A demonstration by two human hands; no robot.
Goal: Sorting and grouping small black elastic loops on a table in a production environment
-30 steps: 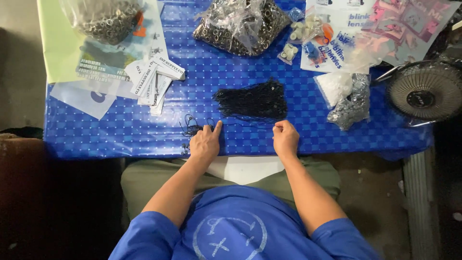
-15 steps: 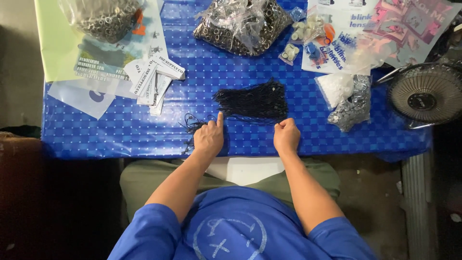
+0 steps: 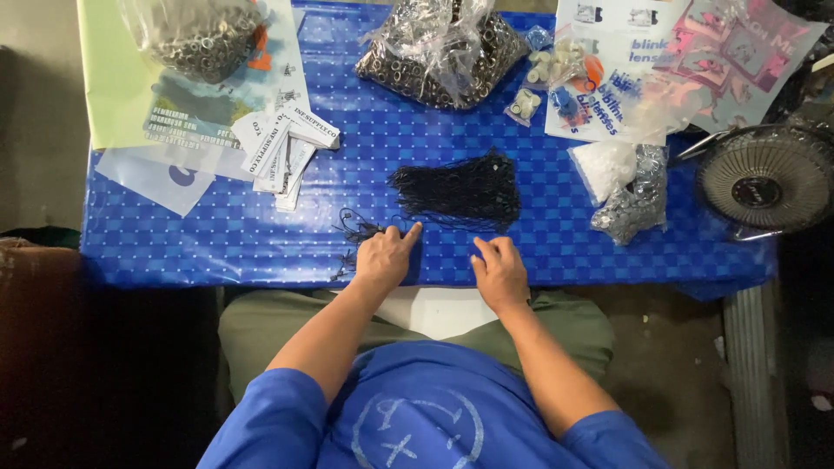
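The left hand (image 3: 384,257) rests knuckles-up on the blue woven-pattern plastic table cover (image 3: 261,234), fingers loosely curled with the forefinger stretched toward the heap; the right hand (image 3: 499,271) lies likewise, gripping nothing I can see. Just beyond the fingertips sits the flat bundle of thin black elastic cords (image 3: 460,191), a few stray cords (image 3: 356,230) beside the left hand. The cords look light, limp and tangle-prone, best pinched singly near an end.

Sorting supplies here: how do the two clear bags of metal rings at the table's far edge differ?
The left bag of rings rests on printed sheets; the middle bag of rings lies on the bare blue table cover. The left one looks paler grey, the middle darker. Both are clear plastic.
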